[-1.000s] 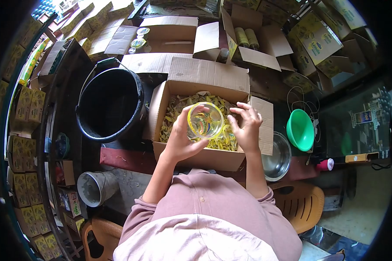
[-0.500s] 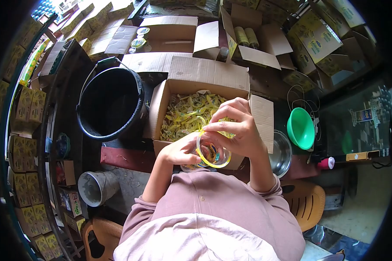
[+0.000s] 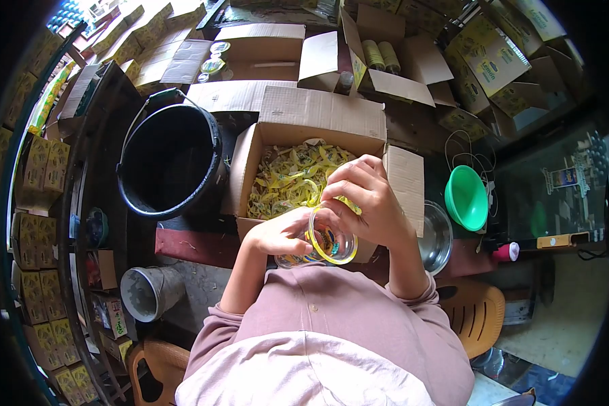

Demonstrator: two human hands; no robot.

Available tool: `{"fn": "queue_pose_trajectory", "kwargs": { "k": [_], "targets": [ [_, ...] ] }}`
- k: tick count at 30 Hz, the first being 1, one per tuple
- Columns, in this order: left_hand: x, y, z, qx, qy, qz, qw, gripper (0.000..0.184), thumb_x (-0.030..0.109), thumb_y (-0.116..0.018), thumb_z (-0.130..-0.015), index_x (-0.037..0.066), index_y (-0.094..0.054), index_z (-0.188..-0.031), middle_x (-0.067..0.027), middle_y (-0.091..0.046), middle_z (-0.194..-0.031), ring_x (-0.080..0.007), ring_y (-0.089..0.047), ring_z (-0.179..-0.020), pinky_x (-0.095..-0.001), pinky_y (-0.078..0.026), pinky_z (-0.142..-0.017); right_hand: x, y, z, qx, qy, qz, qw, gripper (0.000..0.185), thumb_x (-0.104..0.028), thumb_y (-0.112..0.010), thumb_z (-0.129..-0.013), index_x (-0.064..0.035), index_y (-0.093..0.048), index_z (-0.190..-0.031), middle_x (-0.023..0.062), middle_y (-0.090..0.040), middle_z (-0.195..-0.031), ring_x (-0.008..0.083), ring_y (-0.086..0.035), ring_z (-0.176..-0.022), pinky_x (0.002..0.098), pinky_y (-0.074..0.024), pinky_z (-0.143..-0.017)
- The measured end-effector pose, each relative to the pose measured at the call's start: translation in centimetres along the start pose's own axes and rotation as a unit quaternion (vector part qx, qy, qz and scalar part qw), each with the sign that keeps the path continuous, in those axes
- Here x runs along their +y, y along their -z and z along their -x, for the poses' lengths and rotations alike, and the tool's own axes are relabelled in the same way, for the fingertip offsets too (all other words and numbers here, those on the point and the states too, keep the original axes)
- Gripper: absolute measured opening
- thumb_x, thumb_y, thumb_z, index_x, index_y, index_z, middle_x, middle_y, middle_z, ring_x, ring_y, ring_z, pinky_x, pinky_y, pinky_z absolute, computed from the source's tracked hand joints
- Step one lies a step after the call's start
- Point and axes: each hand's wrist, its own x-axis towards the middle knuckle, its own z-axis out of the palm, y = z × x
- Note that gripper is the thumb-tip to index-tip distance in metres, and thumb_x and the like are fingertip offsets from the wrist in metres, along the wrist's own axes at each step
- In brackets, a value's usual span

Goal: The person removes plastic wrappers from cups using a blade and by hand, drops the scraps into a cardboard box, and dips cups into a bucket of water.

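Cup: the clear cup [image 3: 334,242] lay between the two hands, just in front of the shirt [image 3: 358,304], tilted, its base toward the left and its mouth turned to the right.
Left hand: the left hand [image 3: 277,235] was wrapped around the cup's side, nearer its base.
Right hand: the right hand [image 3: 373,204] was nearer the mouth, fingers pinched narrow at the rim, apparently on a yellow strip [image 3: 312,187].
Box: the open box [image 3: 245,169] of yellow scraps [image 3: 284,172] stood just beyond both hands.

1 black bucket [image 3: 169,160], 1 grey pail [image 3: 145,295], 1 green bowl [image 3: 465,198]
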Motion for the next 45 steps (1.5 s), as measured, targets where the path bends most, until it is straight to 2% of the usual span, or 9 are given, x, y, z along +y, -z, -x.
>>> {"fn": "queue_pose_trajectory", "kwargs": {
  "k": [13,16,20,24,29,32,35,41,45],
  "targets": [
    [-1.2,0.4,0.1,-0.057,0.025,0.132,0.989,0.06,0.039,-0.058,-0.072,-0.003,-0.048,-0.114,-0.0136,-0.057,-0.104,-0.0195,-0.053,-0.095,-0.0325,-0.042,-0.086,-0.4,-1.0,-0.7,0.044,0.036,0.071,0.996,0.011,-0.013,-0.066,-0.073,-0.0109,-0.057,-0.08,-0.0004,-0.056,-0.083,0.0163,-0.055,-0.081,0.0368,-0.0324,-0.084],
    [-1.4,0.2,-0.3,-0.036,0.103,0.046,0.993,0.061,0.041,-0.058,-0.072,-0.002,-0.048,-0.114,-0.0128,-0.057,-0.104,-0.0192,-0.053,-0.095,-0.0326,-0.042,-0.085,-0.7,-0.9,-1.0,0.082,0.036,0.067,0.994,0.01,-0.013,-0.066,-0.073,-0.0109,-0.057,-0.078,-0.0006,-0.056,-0.082,0.0167,-0.054,-0.08,0.0364,-0.0332,-0.082],
    [-1.5,0.8,-0.4,0.035,0.027,0.001,0.999,0.061,0.043,-0.06,-0.073,0.0,-0.048,-0.114,-0.0106,-0.054,-0.105,-0.0181,-0.051,-0.095,-0.0327,-0.041,-0.085,-0.5,-0.1,-1.2,0.123,-0.008,0.102,0.987,0.008,-0.011,-0.065,-0.072,-0.0094,-0.059,-0.076,0.0008,-0.057,-0.081,0.018,-0.054,-0.078,0.0355,-0.0345,-0.079],
    [-0.3,0.5,-0.2,0.218,-0.021,-0.084,0.972,0.055,0.019,-0.06,-0.068,0.0,-0.045,-0.117,-0.0113,-0.053,-0.104,-0.0192,-0.051,-0.1,-0.0318,-0.039,-0.089,2.6,-0.8,0.7,0.133,-0.131,0.163,0.969,0.006,-0.014,-0.064,-0.075,-0.0079,-0.063,-0.075,0.0027,-0.057,-0.081,0.0209,-0.053,-0.08,0.0362,-0.0348,-0.078],
    [-0.3,0.8,0.2,0.266,-0.061,-0.179,0.945,0.059,0.011,-0.06,-0.064,-0.001,-0.043,-0.119,-0.013,-0.052,-0.106,-0.0217,-0.051,-0.102,-0.0329,-0.037,-0.093,5.9,-3.2,5.3,0.053,-0.222,0.217,0.949,0.01,-0.017,-0.066,-0.073,-0.0073,-0.064,-0.072,0.0017,-0.056,-0.084,0.02,-0.051,-0.085,0.037,-0.0333,-0.084],
    [-0.3,0.9,0.1,0.282,-0.056,-0.234,0.929,0.06,0.009,-0.06,-0.065,-0.002,-0.041,-0.12,-0.0136,-0.051,-0.106,-0.0224,-0.05,-0.104,-0.0324,-0.037,-0.094,6.2,-3.7,6.3,-0.061,-0.279,0.225,0.931,0.021,-0.017,-0.067,-0.071,-0.0119,-0.065,-0.091,0.0016,-0.058,-0.087,0.0193,-0.052,-0.091,0.0372,-0.0323,-0.087],
    [0.0,0.7,-0.2,0.301,-0.052,-0.266,0.914,0.061,0.008,-0.061,-0.065,-0.002,-0.039,-0.121,-0.0133,-0.051,-0.106,-0.0223,-0.049,-0.106,-0.0323,-0.037,-0.094,6.7,-4.3,6.8,-0.059,-0.335,0.151,0.928,0.036,-0.012,-0.065,-0.07,-0.0157,-0.062,-0.106,0.0038,-0.06,-0.091,0.0189,-0.053,-0.094,0.0382,-0.0316,-0.089],
    [-0.3,0.6,-0.2,0.315,-0.05,-0.288,0.903,0.061,0.009,-0.063,-0.065,0.0,-0.039,-0.12,-0.0139,-0.051,-0.107,-0.0241,-0.05,-0.106,-0.0335,-0.037,-0.094,7.6,-5.7,7.9,-0.061,-0.241,0.258,0.934,0.05,-0.005,-0.06,-0.065,-0.0174,-0.059,-0.113,0.0081,-0.06,-0.093,0.0207,-0.053,-0.097,0.0422,-0.0264,-0.098],
    [-0.6,0.8,-0.1,0.321,-0.024,-0.345,0.882,0.06,0.009,-0.063,-0.065,0.001,-0.04,-0.119,-0.0152,-0.051,-0.107,-0.0262,-0.05,-0.107,-0.0341,-0.038,-0.093,7.2,-5.6,7.6,-0.002,-0.249,0.216,0.944,0.034,-0.006,-0.063,-0.066,-0.0138,-0.065,-0.099,0.0063,-0.059,-0.089,0.023,-0.053,-0.095,0.042,-0.0293,-0.096]
  ]
}}
